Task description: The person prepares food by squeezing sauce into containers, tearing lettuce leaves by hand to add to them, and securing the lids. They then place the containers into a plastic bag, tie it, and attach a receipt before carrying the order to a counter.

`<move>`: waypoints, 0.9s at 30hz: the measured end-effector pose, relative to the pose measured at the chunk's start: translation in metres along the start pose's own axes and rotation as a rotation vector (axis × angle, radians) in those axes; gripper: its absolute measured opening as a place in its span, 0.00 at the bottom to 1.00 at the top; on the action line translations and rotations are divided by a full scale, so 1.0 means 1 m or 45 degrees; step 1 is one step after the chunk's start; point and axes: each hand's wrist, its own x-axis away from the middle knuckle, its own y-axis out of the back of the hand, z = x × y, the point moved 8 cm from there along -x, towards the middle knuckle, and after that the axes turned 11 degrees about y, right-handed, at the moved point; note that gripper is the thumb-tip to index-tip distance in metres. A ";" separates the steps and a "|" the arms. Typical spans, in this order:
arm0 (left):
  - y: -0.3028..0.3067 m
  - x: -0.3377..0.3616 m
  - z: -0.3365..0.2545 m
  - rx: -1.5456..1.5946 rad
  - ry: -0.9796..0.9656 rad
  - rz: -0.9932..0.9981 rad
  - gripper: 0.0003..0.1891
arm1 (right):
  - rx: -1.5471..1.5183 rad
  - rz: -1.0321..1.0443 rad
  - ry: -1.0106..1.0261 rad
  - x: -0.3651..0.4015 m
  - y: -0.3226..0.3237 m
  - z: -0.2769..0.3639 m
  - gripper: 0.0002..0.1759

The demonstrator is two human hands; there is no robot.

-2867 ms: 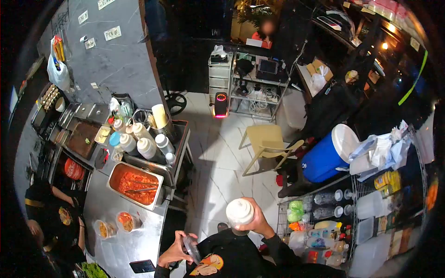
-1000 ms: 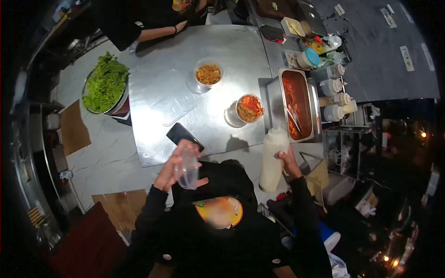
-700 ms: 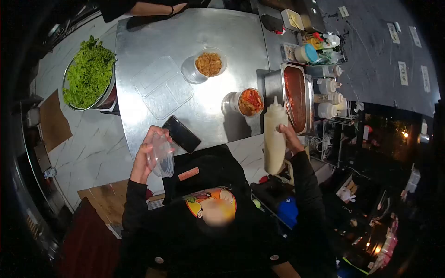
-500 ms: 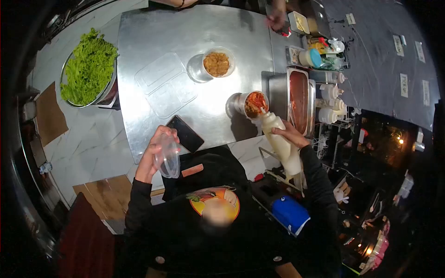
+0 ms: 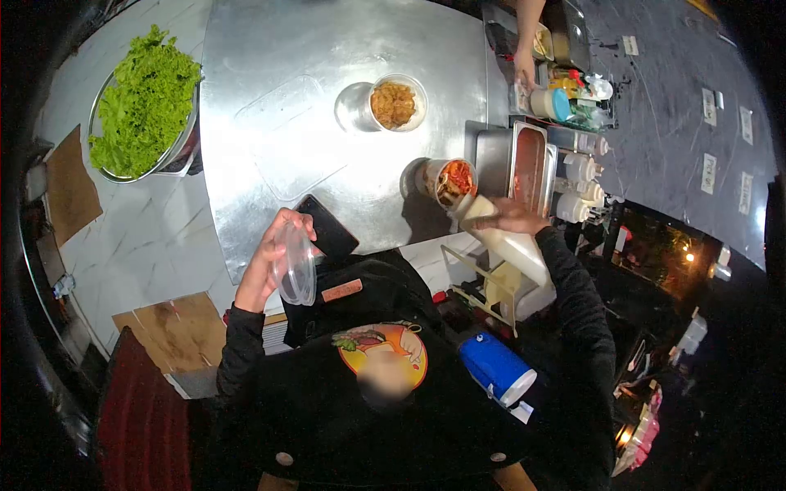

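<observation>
I'm seeing the right hand (image 5: 509, 219) wrapping around the squeeze bottle (image 5: 512, 250), fingers closed on its upper body. It is tilting the bottle steeply, with the nozzle dipping toward the near rim of the food cup (image 5: 452, 182).

I'm judging the aim as the weak spot. The nozzle is sitting at the rim rather than over the middle, so a hard squeeze could be sending sauce down the cup's wall onto the tabletop (image 5: 270, 123). The cup is also standing near the tabletop's front edge, where a nudge from the bottle could be tipping it.

The left hand (image 5: 264, 270) is pinching a clear plastic container (image 5: 296, 266) by its edge, in the air just beside the phone (image 5: 327, 229). That light grip could be slipping.

The bottle is looking pale, soft-walled and mostly full. The cup is clear, holding orange-red food – open, with nothing covering it.
</observation>
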 end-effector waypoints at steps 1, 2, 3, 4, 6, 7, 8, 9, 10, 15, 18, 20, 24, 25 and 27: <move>0.000 0.001 0.001 0.006 0.004 -0.007 0.25 | -0.003 -0.020 -0.020 -0.001 0.001 -0.001 0.39; 0.001 0.001 0.001 0.009 0.016 -0.009 0.25 | -0.008 -0.043 -0.040 -0.003 0.001 -0.003 0.39; 0.001 0.001 0.001 0.009 0.026 -0.011 0.25 | -0.012 -0.068 -0.058 -0.004 0.002 -0.004 0.39; 0.002 0.000 0.001 0.008 0.033 -0.013 0.25 | 0.070 -0.027 0.007 -0.005 0.001 -0.001 0.39; 0.004 -0.001 0.002 0.011 0.026 0.003 0.25 | 0.231 0.058 0.142 -0.005 -0.004 0.001 0.38; 0.004 -0.001 0.003 0.014 0.026 0.011 0.25 | 0.022 -0.040 0.033 0.000 -0.001 -0.007 0.37; 0.005 -0.001 0.003 0.024 0.029 0.007 0.25 | 0.042 -0.055 0.003 0.003 0.000 -0.011 0.37; 0.005 -0.001 0.003 0.030 0.031 0.004 0.25 | 0.063 -0.073 -0.025 0.008 0.004 -0.003 0.37; 0.005 -0.001 0.003 0.035 0.031 0.001 0.24 | 0.083 -0.092 -0.051 0.010 0.007 0.000 0.37; 0.003 0.000 0.001 0.011 0.035 0.008 0.24 | 0.050 -0.159 0.002 0.012 0.006 -0.031 0.38; 0.005 -0.001 0.001 -0.014 0.040 0.012 0.24 | 0.155 -0.011 -0.032 0.016 -0.004 -0.025 0.39; 0.005 -0.001 0.003 -0.018 0.044 0.018 0.24 | 0.113 -0.124 -0.096 0.015 -0.005 -0.050 0.40; 0.005 0.000 0.004 -0.035 0.041 0.041 0.23 | 0.051 -0.034 -0.109 0.021 -0.015 -0.036 0.41; 0.005 0.000 0.005 -0.047 0.043 0.047 0.23 | 0.102 -0.056 -0.156 0.023 -0.018 -0.049 0.43; 0.004 0.001 0.006 -0.018 0.033 0.050 0.23 | -0.227 -0.204 -0.133 0.031 -0.026 -0.047 0.43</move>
